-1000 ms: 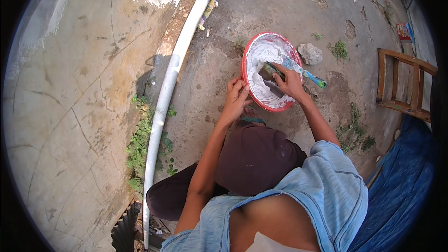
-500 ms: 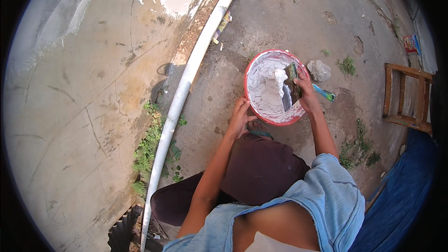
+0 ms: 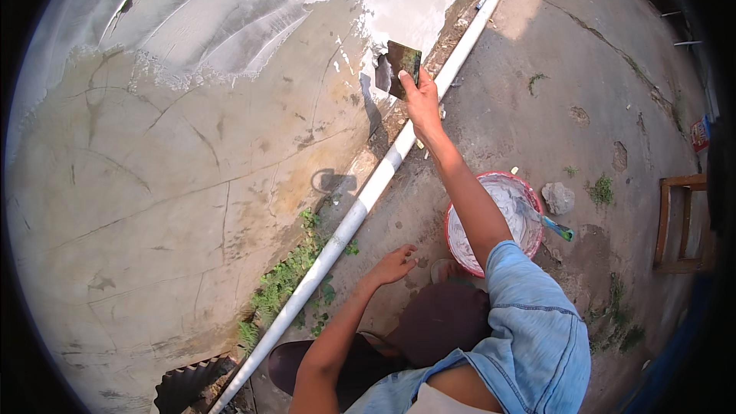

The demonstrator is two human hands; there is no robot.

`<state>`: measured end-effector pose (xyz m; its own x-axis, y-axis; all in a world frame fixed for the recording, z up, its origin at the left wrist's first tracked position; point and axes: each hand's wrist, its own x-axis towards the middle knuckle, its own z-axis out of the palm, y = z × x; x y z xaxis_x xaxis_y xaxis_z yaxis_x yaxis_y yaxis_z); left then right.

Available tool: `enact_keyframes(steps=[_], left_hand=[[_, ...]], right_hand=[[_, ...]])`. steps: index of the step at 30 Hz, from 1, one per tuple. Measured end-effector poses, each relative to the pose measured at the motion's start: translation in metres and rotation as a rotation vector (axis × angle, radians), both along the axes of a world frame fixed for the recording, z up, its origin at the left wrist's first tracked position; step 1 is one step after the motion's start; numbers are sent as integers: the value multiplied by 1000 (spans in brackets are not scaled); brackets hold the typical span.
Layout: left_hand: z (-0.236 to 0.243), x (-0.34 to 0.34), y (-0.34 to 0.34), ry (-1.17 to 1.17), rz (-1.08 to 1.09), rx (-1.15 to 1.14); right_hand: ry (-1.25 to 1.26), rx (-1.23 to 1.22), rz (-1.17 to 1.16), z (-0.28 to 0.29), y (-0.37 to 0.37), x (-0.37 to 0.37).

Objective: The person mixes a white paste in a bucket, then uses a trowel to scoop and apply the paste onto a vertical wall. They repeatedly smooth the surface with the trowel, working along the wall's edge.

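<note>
My right hand (image 3: pixel 422 103) grips a dark, flat plastering trowel (image 3: pixel 402 65) at the foot of the wall, where white plaster (image 3: pixel 418 0) covers the surface. Some white plaster shows along the trowel's left edge. My right arm reaches across a red-rimmed tub (image 3: pixel 458 249) of white plaster, hiding part of it. A tool with a blue-green handle (image 3: pixel 558 228) rests in the tub, its handle sticking out over the right rim. My left hand (image 3: pixel 391 266) hangs empty beside my knee, left of the tub, fingers apart.
A long white pipe (image 3: pixel 349 222) runs along the wall's base, with green weeds (image 3: pixel 287 285) beside it. Bare grey wall (image 3: pixel 169 222) lies to the left. A stone (image 3: pixel 558 198) sits right of the tub, and a wooden frame (image 3: pixel 665 222) stands farther right.
My right hand has carried the trowel from the tub up and left to the wall. My left hand has let go of the tub's rim. The view has shifted toward the wall.
</note>
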<state>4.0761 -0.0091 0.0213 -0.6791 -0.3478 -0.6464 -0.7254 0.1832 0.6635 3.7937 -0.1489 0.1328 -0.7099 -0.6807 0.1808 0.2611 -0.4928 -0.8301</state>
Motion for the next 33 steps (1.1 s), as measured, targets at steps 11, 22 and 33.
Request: enact_keyframes(steps=[11,22,33], left_hand=[[203,104,-8,67,290,-240],[185,93,-14,-68,0,-607],[206,108,-1,-208,77,-620]], right_hand=[[524,136,-629,23,-101,64],[683,0,-285,20,-27,90],[319,339,-547,49,-85,25]])
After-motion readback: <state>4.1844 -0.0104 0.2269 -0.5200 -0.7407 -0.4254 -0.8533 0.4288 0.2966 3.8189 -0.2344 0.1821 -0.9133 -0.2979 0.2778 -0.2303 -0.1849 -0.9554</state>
